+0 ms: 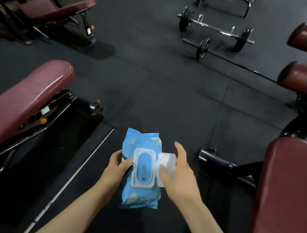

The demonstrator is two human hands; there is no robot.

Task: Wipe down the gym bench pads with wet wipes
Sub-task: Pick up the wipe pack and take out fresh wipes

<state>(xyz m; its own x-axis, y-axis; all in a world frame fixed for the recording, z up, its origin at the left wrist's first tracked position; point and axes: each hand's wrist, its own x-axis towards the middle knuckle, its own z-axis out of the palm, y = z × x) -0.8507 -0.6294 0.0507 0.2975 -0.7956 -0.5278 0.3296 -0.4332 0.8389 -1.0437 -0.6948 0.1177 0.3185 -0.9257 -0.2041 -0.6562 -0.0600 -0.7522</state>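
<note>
My left hand (119,164) grips the wet-wipe pack (142,169); my right hand (176,173), fingers spread, touches its open lid (166,169). Tugging could drag several wipes out.

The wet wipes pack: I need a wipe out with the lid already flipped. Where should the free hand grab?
Pinch at the oval opening of the wet wipes pack, from above: the lid hangs open rightward, and the left hand steadies the left edge. No wipe visibly protrudes.
</note>
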